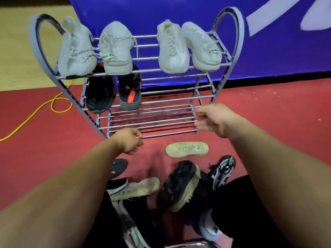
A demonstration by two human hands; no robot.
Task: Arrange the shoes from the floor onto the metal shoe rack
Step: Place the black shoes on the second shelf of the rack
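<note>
The metal shoe rack [168, 90] stands on the red floor with three tiers. Several white sneakers [116, 49] sit on the top tier. Two black shoes [100, 93] rest at the left of the middle tier. The bottom tier holds nothing. My left hand [129, 140] is closed near the front bar of the bottom tier, seemingly touching it. My right hand [213, 119] hovers at the rack's right end with fingers apart, holding nothing. On the floor near me lie a white shoe sole-up [187, 149], a black chunky shoe [179, 183], a black-and-white shoe [223, 169] and a dirty white shoe [138, 188].
A yellow cable [35, 113] snakes over the floor left of the rack. A blue banner [268, 42] hangs behind it. Black shoes [118, 168] lie partly under my left arm. Dark clothing and a chrome bar [188, 243] fill the bottom edge.
</note>
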